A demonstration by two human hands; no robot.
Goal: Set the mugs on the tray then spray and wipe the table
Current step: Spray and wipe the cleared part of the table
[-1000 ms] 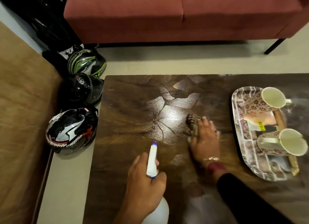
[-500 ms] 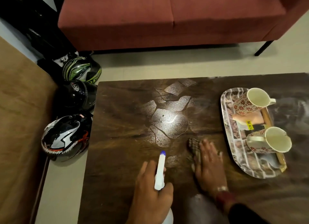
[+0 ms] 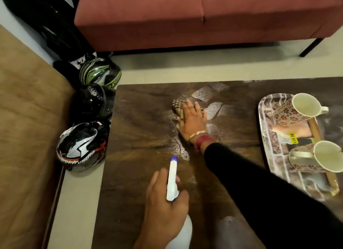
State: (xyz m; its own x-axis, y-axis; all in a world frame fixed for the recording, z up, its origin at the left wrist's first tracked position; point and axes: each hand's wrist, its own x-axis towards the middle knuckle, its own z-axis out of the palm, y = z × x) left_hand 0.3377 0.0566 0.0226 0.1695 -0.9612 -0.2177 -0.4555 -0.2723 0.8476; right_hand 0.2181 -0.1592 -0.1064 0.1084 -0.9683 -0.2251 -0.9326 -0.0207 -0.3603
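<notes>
Two white mugs with red flower patterns stand on a patterned tray [image 3: 264, 137] at the right of the dark wooden table [image 3: 141, 130]: one mug [image 3: 295, 109] at the far end, the other mug [image 3: 315, 157] nearer me. My right hand [image 3: 193, 118] lies flat on a checked cloth [image 3: 177, 107], pressing it on the tabletop towards the far side. My left hand [image 3: 165, 209] grips a white spray bottle [image 3: 172, 180] with a blue nozzle, held above the near part of the table.
Three motorcycle helmets [image 3: 81, 146] lie on the floor along the table's left edge. A red sofa [image 3: 204, 16] stands beyond the table, and a brown mat [image 3: 24, 137] covers the floor at the left.
My right hand has pushed the cloth away from me, from the near middle of the table to its far part. The spray bottle has stayed in my left hand.
</notes>
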